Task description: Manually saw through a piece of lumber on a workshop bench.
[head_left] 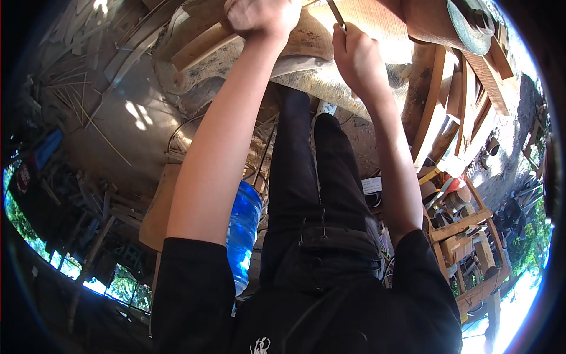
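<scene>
My left hand (262, 16) is at the top edge, over a pale wooden workpiece (312, 38). Its fingers are curled closed, and whatever they may hold is hidden or cut off by the frame. To its right, my right hand (355, 56) is closed round a slim dark rod-like tool (336, 14). The tool runs up and out of view, so I cannot tell its kind. Under both hands lies a thick, rough-edged wooden slab (306, 74), spanning the space in front of my legs.
A short board (203, 46) lies on the slab's left. Curved wooden pieces (436, 97) are stacked at the right, below a large rounded block (439, 23). A blue water jug (244, 230) stands by my left arm, a wooden rack (463, 227) at the right. Offcuts (76, 35) litter the left.
</scene>
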A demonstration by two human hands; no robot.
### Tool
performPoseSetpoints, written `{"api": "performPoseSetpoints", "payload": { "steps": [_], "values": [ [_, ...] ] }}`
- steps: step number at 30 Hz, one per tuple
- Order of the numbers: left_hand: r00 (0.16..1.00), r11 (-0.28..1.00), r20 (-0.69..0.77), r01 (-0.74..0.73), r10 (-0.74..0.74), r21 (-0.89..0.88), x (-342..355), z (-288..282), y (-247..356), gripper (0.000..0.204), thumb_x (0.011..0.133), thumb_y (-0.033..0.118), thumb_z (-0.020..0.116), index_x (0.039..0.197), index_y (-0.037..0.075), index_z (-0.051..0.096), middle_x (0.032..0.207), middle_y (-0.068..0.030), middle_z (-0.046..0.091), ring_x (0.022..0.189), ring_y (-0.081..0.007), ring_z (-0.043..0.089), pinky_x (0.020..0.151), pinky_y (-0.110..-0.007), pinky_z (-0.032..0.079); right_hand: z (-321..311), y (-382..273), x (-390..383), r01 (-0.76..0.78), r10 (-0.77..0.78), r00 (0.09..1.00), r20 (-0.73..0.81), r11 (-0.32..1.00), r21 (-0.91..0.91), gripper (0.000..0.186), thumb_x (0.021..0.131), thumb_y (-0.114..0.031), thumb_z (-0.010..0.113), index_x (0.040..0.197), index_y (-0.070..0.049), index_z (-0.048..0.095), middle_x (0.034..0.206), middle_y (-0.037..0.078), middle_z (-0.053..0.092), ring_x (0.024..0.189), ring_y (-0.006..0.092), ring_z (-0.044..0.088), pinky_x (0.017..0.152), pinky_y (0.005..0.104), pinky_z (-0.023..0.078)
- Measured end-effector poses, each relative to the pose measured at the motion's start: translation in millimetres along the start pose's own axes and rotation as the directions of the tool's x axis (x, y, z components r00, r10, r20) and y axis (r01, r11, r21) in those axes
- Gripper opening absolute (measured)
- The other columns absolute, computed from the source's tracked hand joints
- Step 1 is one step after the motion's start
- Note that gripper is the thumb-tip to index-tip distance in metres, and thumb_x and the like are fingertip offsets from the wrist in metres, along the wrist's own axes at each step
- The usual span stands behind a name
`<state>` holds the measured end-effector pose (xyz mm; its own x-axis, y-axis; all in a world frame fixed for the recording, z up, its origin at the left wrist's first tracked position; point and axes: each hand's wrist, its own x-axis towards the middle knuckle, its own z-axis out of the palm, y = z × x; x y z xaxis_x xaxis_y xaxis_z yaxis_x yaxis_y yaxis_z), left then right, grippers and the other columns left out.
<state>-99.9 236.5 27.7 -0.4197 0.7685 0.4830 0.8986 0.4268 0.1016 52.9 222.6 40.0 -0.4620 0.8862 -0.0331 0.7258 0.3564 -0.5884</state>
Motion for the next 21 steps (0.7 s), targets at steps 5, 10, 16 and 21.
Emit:
{"api": "performPoseSetpoints", "payload": {
  "steps": [5, 10, 16, 21],
  "values": [
    [0.999, 0.998, 0.046, 0.021, -0.018, -0.062, 2, 0, -5, 0.029, 0.076, 0.022, 0.047, 0.058, 0.004, 0.061, 0.064, -0.0130, 0.061, 0.059, -0.0287, 0.060, 0.063, -0.039, 0.048, -9, -8, -37, -0.225, 0.216, 0.973, 0.082, 0.966, 0.125, 0.019, 0.084, -0.018, 0.050, 0.075, -0.002, 0.055, 0.060, 0.019, 0.057, 0.057, 0.0361, 0.058, 0.055, 0.0414, 0.048],
    [0.997, 0.999, 0.075, 0.032, -0.030, -0.022, 2, 1, 2, 0.030, 0.076, 0.022, 0.047, 0.058, 0.003, 0.061, 0.063, -0.0136, 0.061, 0.060, -0.0287, 0.060, 0.064, -0.039, 0.048, -5, -3, 17, 0.057, -0.058, 0.998, -0.027, 0.998, -0.032, 0.022, 0.086, -0.018, 0.047, 0.075, 0.000, 0.055, 0.057, 0.019, 0.056, 0.050, 0.0339, 0.057, 0.051, 0.0377, 0.048],
    [0.995, 0.999, 0.091, 0.051, -0.050, -0.010, 4, 0, -3, 0.030, 0.077, 0.022, 0.047, 0.059, 0.003, 0.062, 0.064, -0.0144, 0.062, 0.061, -0.0292, 0.060, 0.063, -0.040, 0.049, -3, -11, -8, -0.134, 0.161, 0.981, -0.105, 0.964, 0.230, 0.023, 0.086, -0.017, 0.049, 0.073, 0.002, 0.054, 0.054, 0.019, 0.055, 0.051, 0.0336, 0.058, 0.049, 0.0390, 0.047],
    [0.991, 0.997, 0.116, 0.073, -0.070, -0.022, 5, -2, 0, 0.032, 0.078, 0.023, 0.045, 0.060, 0.003, 0.062, 0.065, -0.0149, 0.062, 0.062, -0.0303, 0.060, 0.064, -0.040, 0.049, 6, -10, -14, -0.172, 0.182, 0.982, -0.045, 0.969, 0.180, 0.024, 0.086, -0.018, 0.049, 0.074, 0.002, 0.054, 0.055, 0.019, 0.056, 0.053, 0.0336, 0.060, 0.049, 0.0387, 0.047]
  ]
}}
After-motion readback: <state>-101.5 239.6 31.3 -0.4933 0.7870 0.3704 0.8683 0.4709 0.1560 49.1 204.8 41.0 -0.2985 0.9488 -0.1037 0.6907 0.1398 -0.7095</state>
